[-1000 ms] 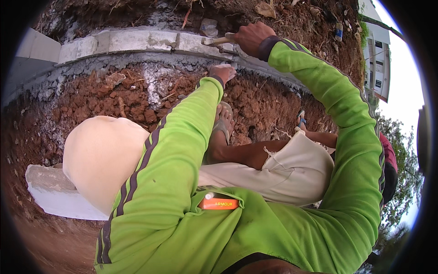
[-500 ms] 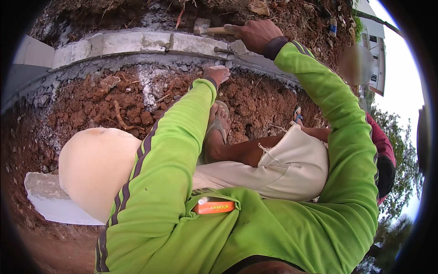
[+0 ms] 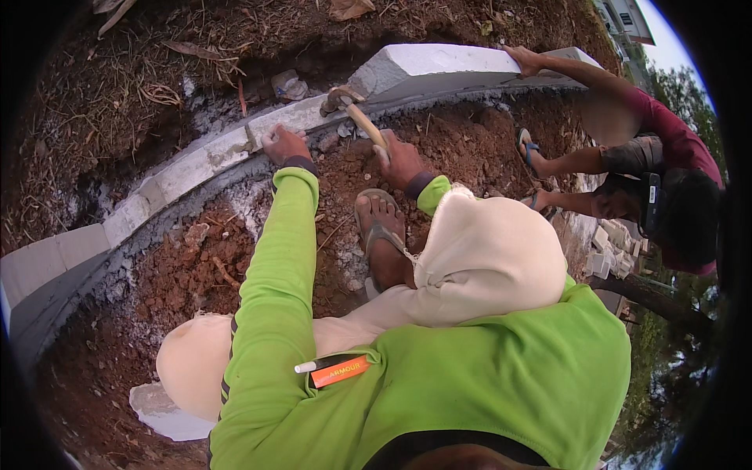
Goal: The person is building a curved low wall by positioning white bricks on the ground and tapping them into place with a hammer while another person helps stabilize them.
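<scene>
My right hand [image 3: 401, 162] is closed round the wooden handle of a hammer [image 3: 365, 124]. The hammer's dull metal head lies at the top edge of the pale kerb [image 3: 210, 159], beside the end of a taller white block [image 3: 439, 69]. To the left of it, my left hand [image 3: 287, 146] is against the kerb's near side, close to a mortar joint. Its fingers are curled and partly hidden, and whatever they may hold cannot be made out. A small grey lump [image 3: 345, 128] is by the kerb below the hammer head.
At the right a co-worker [image 3: 680, 133] crouches, one hand on the white block's top. My sandalled foot [image 3: 381, 235] stands on loose red soil [image 3: 196, 262]. A broken stone [image 3: 289, 84] lies beyond the kerb, a white slab [image 3: 166, 415] at lower left, and block pieces [image 3: 615, 249] at right.
My right hand has drawn the hammer from beyond the kerb back toward me, its head now at the kerb. My left hand has moved left along it. The view has shifted, showing more of the co-worker.
</scene>
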`<control>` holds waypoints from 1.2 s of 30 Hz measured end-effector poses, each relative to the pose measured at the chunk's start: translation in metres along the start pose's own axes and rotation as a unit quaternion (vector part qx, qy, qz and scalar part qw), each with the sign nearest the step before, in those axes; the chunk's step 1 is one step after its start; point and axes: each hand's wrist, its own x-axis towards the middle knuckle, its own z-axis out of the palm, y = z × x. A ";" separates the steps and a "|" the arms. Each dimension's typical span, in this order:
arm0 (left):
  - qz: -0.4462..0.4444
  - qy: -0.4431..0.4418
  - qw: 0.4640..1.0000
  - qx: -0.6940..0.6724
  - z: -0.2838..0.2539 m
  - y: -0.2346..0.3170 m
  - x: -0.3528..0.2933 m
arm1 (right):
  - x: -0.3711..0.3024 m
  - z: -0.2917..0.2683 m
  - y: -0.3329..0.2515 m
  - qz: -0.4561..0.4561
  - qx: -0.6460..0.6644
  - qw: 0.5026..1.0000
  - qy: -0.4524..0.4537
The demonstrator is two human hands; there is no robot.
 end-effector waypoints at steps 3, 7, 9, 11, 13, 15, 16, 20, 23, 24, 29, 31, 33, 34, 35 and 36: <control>0.033 -0.027 0.998 0.046 0.001 -0.002 -0.006 | 0.006 -0.008 -0.011 -0.016 0.098 0.993 0.065; 0.032 -0.061 0.996 0.057 0.025 -0.008 -0.024 | -0.017 0.003 0.011 0.015 0.096 0.993 0.064; 0.045 -0.056 0.995 0.072 0.029 -0.006 -0.024 | -0.014 0.008 0.020 0.055 0.036 0.997 -0.039; 0.047 -0.063 0.994 0.076 0.027 -0.007 -0.011 | -0.009 0.004 0.019 0.057 0.076 0.995 -0.015; 0.062 -0.087 0.992 0.068 0.028 -0.009 -0.007 | -0.011 0.000 0.016 0.029 0.119 0.992 0.038; 0.082 -0.103 0.989 0.072 0.025 -0.012 -0.003 | -0.015 0.002 0.010 0.025 0.127 0.990 0.064; 0.085 -0.105 0.988 0.073 0.026 -0.012 -0.004 | -0.015 0.005 0.011 0.022 0.129 0.988 0.077; 0.093 -0.117 0.985 0.080 0.034 -0.015 -0.012 | -0.001 -0.001 0.023 0.055 0.077 0.994 -0.060; 0.113 -0.129 0.980 0.103 0.033 -0.013 -0.010 | -0.005 -0.002 0.021 0.040 0.103 0.994 -0.005; 0.120 -0.133 0.978 0.110 0.033 -0.013 -0.009 | -0.007 -0.002 0.019 0.041 0.113 0.993 -0.002; 0.215 -0.198 0.916 0.275 0.035 -0.023 -0.003 | 0.005 -0.007 0.030 0.053 0.081 0.994 -0.056; 0.350 -0.229 0.820 0.390 0.031 -0.027 0.006 | 0.002 -0.003 0.028 0.040 0.090 0.995 -0.004; 0.374 -0.234 0.798 0.411 0.026 -0.036 0.014 | 0.002 -0.001 0.027 0.058 0.081 0.995 -0.031; 0.387 -0.239 0.785 0.420 0.030 -0.036 0.015 | 0.004 -0.003 0.029 0.067 0.076 0.994 -0.041; 0.404 -0.223 0.776 0.429 0.033 -0.038 0.013 | 0.007 -0.007 0.034 0.053 0.065 0.996 -0.033; 0.402 -0.225 0.779 0.426 0.033 -0.036 0.013 | 0.005 -0.007 0.033 0.044 0.077 0.996 -0.013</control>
